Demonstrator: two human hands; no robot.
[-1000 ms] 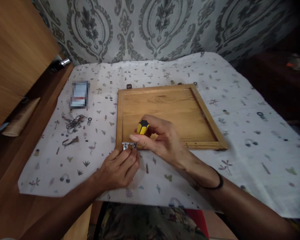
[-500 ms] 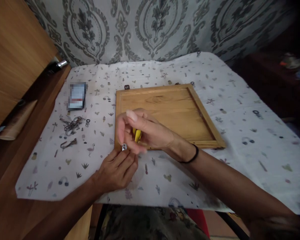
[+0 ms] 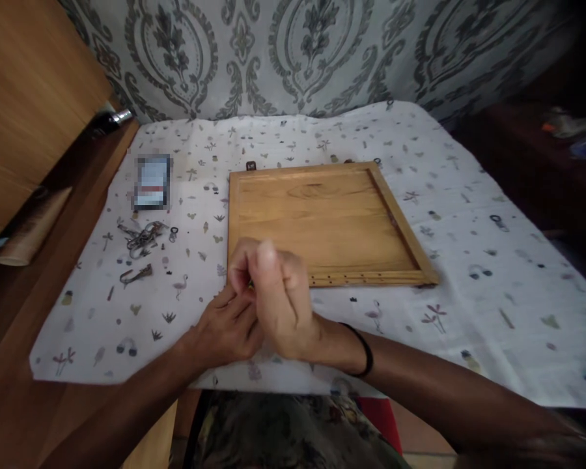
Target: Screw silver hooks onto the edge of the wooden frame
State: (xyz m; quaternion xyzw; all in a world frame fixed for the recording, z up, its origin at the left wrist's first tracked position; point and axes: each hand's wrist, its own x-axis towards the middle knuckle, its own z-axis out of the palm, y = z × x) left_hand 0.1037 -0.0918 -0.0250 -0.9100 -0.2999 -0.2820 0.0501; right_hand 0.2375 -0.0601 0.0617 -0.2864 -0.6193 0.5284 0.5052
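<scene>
The wooden framed panel (image 3: 322,215) lies on the table, its near rail dotted with small dark holes. At its near left corner, my left hand (image 3: 232,329) is closed with fingers bent, pressing a small metal fitting that is now hidden. Right above it, my right hand (image 3: 280,299) makes a fist with the thumb on top, touching the left fingers. It grips a yellow-handled screwdriver, which the fist now covers almost wholly. The tool's tip is out of sight.
A patterned white cloth (image 3: 400,352) covers the table. On the left lie a phone (image 3: 152,181), a tangled pile of metal hardware (image 3: 142,238) and a separate metal piece (image 3: 137,273). Dark fittings (image 3: 251,166) sit at the panel's far edge. A wooden cabinet (image 3: 39,85) stands at left.
My right hand has turned from a loose grip with the yellow handle showing to a tight upright fist, slightly lower and nearer me. The left hand stays at the panel's corner.
</scene>
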